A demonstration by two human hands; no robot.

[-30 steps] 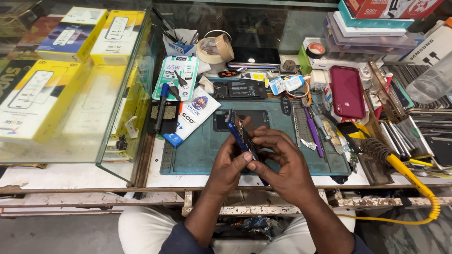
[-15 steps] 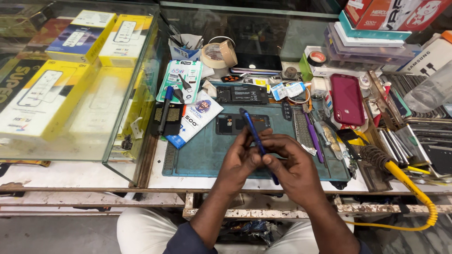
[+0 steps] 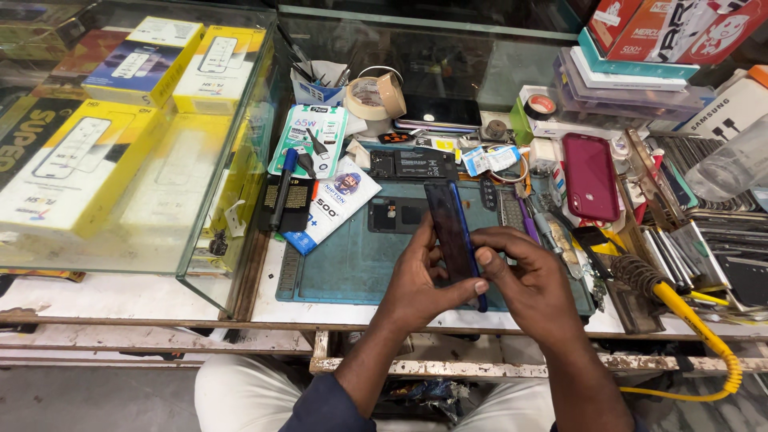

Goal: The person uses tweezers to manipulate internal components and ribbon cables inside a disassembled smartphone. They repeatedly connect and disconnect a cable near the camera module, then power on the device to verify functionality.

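Both hands, left hand and right hand, grip a slim dark phone with a blue frame, held tilted just above the teal rubber work mat on the cluttered desk. Judging by the thumbs pressing its lower edge, the handset is being pressed or pried; the next move calls for steady, even pressure along the edge.

Both arms reach forward from the bottom and come close together. The left hand curls its fingers, with the thumb stretched out to the right. The right hand bends at the knuckles, its fingertips meeting the left thumb.
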